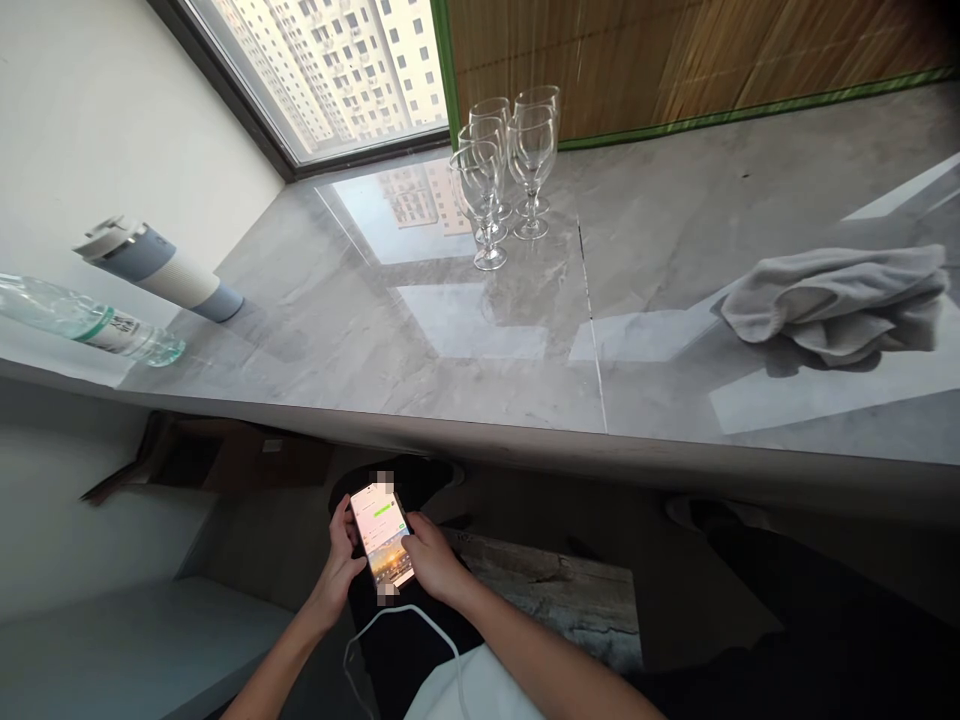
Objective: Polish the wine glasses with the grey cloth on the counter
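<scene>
A lit smartphone (381, 537) is held upright between my two hands, below the counter's front edge and above my lap. My left hand (341, 568) wraps round its left side, with the thumb at the lower left edge. Along the right side, my right hand (435, 560) grips the phone, its thumb over the lower part of the screen. A chat with green message bubbles and a keyboard shows on the display. From near the phone's lower end, a white cable (409, 608) loops down over my lap.
On the grey stone counter (360, 350) stand several stemmed glasses (487, 190), a blue-and-white tumbler (169, 270) and a clear plastic bottle (97, 325). A crumpled grey cloth (832, 305) lies at right. Under the counter are a cardboard box (247, 455) and another person's dark-clothed leg (750, 570).
</scene>
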Motion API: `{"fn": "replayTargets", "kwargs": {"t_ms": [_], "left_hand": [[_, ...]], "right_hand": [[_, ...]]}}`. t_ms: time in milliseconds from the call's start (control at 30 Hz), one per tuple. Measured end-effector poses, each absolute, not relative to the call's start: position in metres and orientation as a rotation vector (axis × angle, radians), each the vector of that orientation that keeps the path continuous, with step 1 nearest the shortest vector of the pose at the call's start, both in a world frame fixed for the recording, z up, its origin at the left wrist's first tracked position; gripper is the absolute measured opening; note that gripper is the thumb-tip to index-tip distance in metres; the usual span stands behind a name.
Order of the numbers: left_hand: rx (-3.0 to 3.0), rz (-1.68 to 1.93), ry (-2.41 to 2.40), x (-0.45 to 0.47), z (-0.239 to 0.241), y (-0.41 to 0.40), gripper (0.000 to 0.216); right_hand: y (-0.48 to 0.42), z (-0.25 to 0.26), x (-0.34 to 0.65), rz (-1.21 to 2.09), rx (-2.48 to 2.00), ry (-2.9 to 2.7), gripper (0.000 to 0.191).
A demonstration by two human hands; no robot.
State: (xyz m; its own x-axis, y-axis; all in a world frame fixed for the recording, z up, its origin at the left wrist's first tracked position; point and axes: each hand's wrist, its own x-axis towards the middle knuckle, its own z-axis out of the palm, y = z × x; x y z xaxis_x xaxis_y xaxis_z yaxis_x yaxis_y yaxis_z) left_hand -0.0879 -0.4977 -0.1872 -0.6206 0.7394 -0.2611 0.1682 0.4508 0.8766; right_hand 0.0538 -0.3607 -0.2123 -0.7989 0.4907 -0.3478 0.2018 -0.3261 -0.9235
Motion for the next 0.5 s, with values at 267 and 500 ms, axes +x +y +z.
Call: {"fn": "replayTargets", "kwargs": {"t_ms": [267, 500], "left_hand": [[0.757, 1.118, 2.073, -0.080, -0.181, -0.492, 0.096], [0.713, 1.157, 2.058, -0.088, -0.192, -0.499, 0.096]], "right_hand": [[-0.360, -0.211, 0.055, 2.244, -0.903, -1.714, 0.027], [-0.361, -0.212, 0.055, 2.236, -0.896, -1.721, 0.026]]}}
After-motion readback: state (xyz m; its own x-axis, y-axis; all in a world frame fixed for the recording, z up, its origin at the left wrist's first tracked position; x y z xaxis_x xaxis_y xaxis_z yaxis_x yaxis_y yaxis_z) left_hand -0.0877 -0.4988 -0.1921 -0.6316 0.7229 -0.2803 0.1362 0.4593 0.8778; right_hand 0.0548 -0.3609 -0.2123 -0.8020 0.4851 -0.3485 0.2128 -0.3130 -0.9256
